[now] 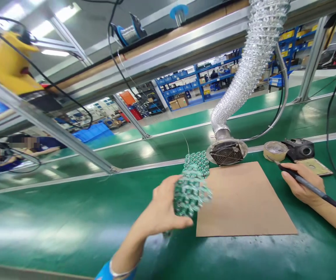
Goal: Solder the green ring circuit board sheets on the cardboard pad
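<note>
My left hand (163,208) is closed around the near end of a stack of small green circuit boards (193,182), which runs away from me toward the fan. The stack is blurred by motion. My right hand (298,182) grips a black soldering iron (316,190) like a pen, its tip pointing toward a roll of tape (275,150). Between the hands lies a brown cardboard sheet (243,200) on the green bench (68,221).
A round fume-extractor fan (227,152) on a silver flexible duct (252,66) sits at the cardboard's far edge. A black iron stand (300,148) and a yellowish pad (317,166) lie at the right. Another person sits at the far left behind the metal frame (54,128).
</note>
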A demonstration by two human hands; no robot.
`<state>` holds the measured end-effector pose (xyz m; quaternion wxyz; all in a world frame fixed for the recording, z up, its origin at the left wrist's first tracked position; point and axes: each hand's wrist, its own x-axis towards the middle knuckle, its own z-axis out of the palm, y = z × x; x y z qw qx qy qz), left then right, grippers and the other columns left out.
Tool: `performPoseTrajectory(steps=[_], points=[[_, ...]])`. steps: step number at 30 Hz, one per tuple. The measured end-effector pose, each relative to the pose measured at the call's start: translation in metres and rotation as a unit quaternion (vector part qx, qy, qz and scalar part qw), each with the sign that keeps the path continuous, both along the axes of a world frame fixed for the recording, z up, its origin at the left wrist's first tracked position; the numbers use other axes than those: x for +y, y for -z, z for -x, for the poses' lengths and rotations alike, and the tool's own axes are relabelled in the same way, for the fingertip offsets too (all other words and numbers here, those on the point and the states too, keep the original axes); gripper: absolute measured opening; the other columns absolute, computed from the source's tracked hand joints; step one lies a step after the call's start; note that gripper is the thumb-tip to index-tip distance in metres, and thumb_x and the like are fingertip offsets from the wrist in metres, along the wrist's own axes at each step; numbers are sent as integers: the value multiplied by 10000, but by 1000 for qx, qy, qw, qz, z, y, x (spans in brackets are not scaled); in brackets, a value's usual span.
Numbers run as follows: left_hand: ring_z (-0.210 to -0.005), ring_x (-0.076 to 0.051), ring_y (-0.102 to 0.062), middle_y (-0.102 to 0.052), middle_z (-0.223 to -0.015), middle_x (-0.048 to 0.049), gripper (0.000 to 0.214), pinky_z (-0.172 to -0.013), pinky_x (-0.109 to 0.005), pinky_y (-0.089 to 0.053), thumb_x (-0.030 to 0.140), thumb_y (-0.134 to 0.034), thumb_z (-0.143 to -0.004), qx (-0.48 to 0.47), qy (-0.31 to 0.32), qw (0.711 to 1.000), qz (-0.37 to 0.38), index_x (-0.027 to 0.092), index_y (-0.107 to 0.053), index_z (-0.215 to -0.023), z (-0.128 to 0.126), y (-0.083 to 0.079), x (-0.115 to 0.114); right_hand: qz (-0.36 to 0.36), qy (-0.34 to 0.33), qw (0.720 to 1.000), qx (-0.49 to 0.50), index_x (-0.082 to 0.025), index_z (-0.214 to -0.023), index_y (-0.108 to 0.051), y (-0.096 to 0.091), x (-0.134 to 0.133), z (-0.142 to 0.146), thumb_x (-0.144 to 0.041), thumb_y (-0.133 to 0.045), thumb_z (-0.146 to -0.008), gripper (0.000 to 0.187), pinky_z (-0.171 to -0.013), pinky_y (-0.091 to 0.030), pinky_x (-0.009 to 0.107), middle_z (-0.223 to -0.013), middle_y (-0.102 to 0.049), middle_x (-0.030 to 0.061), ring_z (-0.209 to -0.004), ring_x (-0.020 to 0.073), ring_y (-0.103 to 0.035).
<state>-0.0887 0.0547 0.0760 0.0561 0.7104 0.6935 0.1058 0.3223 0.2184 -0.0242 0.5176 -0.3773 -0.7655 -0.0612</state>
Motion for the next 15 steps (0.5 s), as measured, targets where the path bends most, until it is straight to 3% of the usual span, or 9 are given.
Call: performPoseTrajectory(steps=[2,3,6,8,11,13,15], points=[[-1286,-364,-355,-372,-1386,-143,1106,-1035,-500,-292,637,-680,-494,42,-220,973,49,227,-192,-1397,48,4,-6,0,-1,1000,1,-220,-1046,-614,1,1,1,-264,-587,-835,218,-784,-485,316,-923,-674,72,-798,211,-645],[-1248,-391,-403,-422,-1338,-190,1081,-986,-538,-328,653,-650,-519,48,-291,953,66,180,-217,-1389,70,9,-8,-1,-3,1000,1,-224,-1045,-614,2,2,2,-266,-590,-832,218,-773,-484,309,-913,-673,67,-787,205,-644],[-1091,-483,-519,-521,-1178,-311,1051,-840,-638,-371,692,-604,-531,59,-406,906,99,51,-327,-1316,114,29,-15,0,-6,1000,-4,-232,-1036,-616,2,4,5,-280,-593,-827,216,-759,-483,292,-900,-670,53,-766,189,-642],[-1069,-500,-529,-530,-1161,-336,1071,-824,-658,-361,717,-595,-522,61,-434,893,108,34,-343,-1307,122,39,-17,1,-2,1000,-8,-232,-1026,-620,2,4,6,-288,-593,-825,210,-753,-481,283,-898,-670,47,-761,182,-641],[-1212,-489,-417,-409,-1322,-341,1086,-916,-657,-295,743,-562,-552,64,-412,904,90,55,-302,-1350,107,43,-6,2,14,1000,-12,-222,-1018,-625,2,4,5,-308,-588,-827,213,-741,-478,282,-892,-671,48,-761,184,-637],[-1350,-411,-255,-273,-1451,-272,1038,-1036,-575,-218,731,-524,-616,60,-361,928,61,92,-252,-1388,83,42,17,1,28,1000,-13,-212,-1018,-628,2,5,4,-327,-581,-830,225,-730,-476,289,-875,-669,51,-750,189,-634],[-1381,-330,-227,-261,-1488,-186,989,-1080,-468,-217,745,-464,-672,38,-302,951,44,153,-200,-1418,54,43,51,-2,39,999,-17,-205,-1008,-632,3,6,3,-347,-572,-832,234,-713,-474,296,-851,-667,50,-726,191,-629]])
